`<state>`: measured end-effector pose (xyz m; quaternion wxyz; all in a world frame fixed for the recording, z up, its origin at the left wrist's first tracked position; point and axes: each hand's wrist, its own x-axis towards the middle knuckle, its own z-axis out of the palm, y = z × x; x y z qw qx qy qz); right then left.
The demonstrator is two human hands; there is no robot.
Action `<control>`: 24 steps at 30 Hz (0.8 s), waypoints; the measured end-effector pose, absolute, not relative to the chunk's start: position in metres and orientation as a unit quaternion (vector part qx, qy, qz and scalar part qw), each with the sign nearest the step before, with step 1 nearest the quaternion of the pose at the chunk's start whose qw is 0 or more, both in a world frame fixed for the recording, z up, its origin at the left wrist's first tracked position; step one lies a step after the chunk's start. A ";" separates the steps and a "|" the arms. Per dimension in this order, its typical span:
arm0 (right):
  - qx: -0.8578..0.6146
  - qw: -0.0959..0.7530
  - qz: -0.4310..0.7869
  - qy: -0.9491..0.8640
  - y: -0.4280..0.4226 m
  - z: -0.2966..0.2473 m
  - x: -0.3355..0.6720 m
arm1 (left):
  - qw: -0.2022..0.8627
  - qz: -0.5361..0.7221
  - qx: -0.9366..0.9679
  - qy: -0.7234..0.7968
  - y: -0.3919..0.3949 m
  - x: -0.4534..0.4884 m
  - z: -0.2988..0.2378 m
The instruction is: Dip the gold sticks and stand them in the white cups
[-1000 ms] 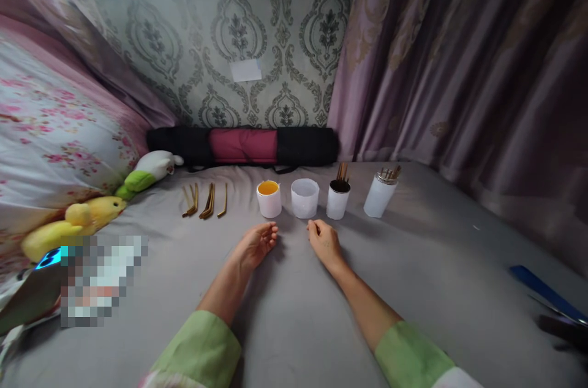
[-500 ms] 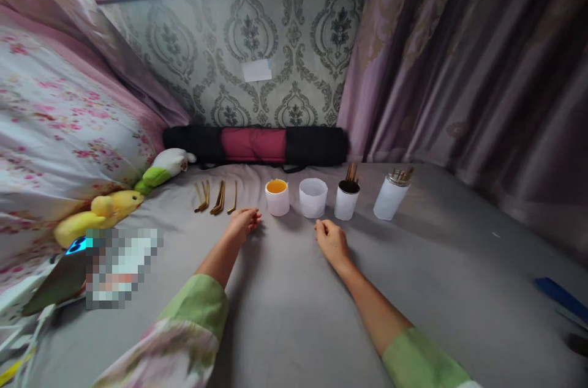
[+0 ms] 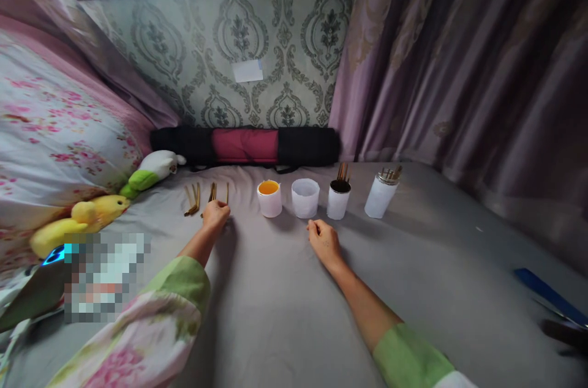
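Two plush toys (image 3: pixel 87 216) (one yellow) lie near gold rods (image 3: pixel 197 198).

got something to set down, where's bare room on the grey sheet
Free: grey sheet between the forearms, and between the right forearm and the blue object. Crowded: the back row of gold straws and four pale containers.

The left hand (image 3: pixel 215 215) and right hand (image 3: pixel 324 240) are bare. Well back from the left fingers (image 3: pixel 224 207), a wide, plain green left cuff (image 3: pixel 184 281) circles the forearm; farther behind them, the loose sleeve (image 3: pixel 138 339) is pale, printed with pink flowers and olive-green smudges. Well behind the right fingers (image 3: pixel 314 229) comes a matching right cuff (image 3: pixel 408 354), then white cloth (image 3: pixel 456 379). Behind those knuckles are small dark marks (image 3: pixel 327 243), too faint to read
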<state>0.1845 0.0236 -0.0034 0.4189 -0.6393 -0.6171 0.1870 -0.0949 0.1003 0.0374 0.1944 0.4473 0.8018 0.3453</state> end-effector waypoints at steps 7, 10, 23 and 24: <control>-0.641 0.417 0.195 -0.614 0.023 -0.004 0.185 | 0.119 0.269 0.503 0.813 0.108 -0.106 0.041; -0.642 0.418 0.193 -0.614 0.023 -0.003 0.184 | 0.101 0.241 0.515 0.816 0.110 -0.109 0.040; -0.649 0.415 0.193 -0.607 0.023 -0.003 0.184 | 0.069 0.148 0.547 0.821 0.118 -0.118 0.037; -0.649 0.415 0.193 -0.607 0.023 -0.003 0.184 | 0.070 0.144 0.549 0.820 0.119 -0.118 0.036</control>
